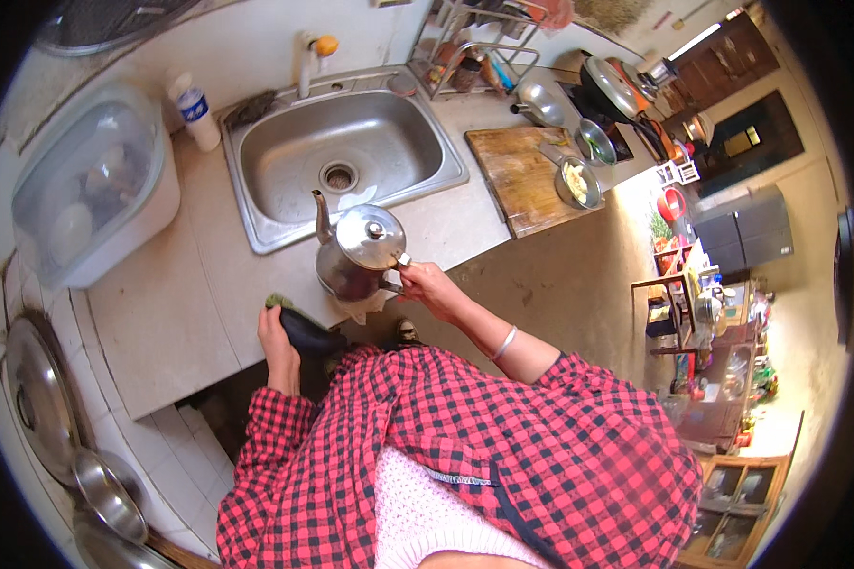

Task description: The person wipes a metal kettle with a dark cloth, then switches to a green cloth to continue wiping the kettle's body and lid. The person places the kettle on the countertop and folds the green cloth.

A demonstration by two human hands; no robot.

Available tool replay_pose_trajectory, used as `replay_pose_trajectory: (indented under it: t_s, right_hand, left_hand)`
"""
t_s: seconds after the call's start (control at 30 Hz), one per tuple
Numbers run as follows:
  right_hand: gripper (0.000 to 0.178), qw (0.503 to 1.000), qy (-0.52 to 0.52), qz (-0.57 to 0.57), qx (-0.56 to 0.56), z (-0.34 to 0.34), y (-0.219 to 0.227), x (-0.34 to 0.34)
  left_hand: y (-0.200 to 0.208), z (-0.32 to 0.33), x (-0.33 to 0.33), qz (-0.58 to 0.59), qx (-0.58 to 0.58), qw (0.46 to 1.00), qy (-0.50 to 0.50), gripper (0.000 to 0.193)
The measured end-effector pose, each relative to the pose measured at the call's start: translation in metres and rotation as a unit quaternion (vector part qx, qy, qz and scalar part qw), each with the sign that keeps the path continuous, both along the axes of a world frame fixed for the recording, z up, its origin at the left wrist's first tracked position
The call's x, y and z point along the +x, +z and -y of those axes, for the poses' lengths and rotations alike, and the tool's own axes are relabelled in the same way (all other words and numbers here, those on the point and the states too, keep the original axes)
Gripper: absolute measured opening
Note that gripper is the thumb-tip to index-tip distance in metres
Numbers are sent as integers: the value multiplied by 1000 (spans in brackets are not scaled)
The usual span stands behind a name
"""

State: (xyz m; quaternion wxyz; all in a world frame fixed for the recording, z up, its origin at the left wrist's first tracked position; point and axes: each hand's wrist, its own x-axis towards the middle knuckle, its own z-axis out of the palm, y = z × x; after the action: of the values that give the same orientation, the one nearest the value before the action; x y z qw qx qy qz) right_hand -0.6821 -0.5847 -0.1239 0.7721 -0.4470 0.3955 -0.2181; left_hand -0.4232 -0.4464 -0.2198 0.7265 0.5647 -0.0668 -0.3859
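Note:
My right hand (433,287) is closed around the handle of a metal kettle (353,270). The kettle has its lid on and a long thin spout that points toward the sink. It is at the counter's front edge; whether it rests there or hangs just above, I cannot tell. Something whitish and crumpled (362,307) shows beneath it. In my left hand (277,346), lower left of the kettle, is a dark eggplant (306,332) with a green stem end. Just beyond the kettle lies the steel sink (256,180), with wet patches on its near rim.
A lidded translucent tub (90,209) and a white bottle with a blue label (195,112) stand left of the sink. To the right is a wooden cutting board (508,171) with a bowl of pale pieces (577,183). A dish rack (474,57) stands behind.

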Motion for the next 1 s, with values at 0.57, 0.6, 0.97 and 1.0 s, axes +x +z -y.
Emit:
replay_pose_trajectory:
  t_s: [0.57,0.6,0.97,1.0]
  right_hand:
    - [31,915,-351,58,-193,316,96,-266]
    - [31,910,-364,50,-194,348,97,-289]
    - [34,872,-433,-17,-227,654,43,-440]
    - [33,869,-442,-25,-221,674,34,-444]
  left_hand:
    - [-1,31,-22,-27,139,973,184,30]
    - [2,32,-29,-12,147,967,207,31]
    - [64,94,-143,120,287,850,425,38]
    - [66,109,-150,129,291,850,419,38]
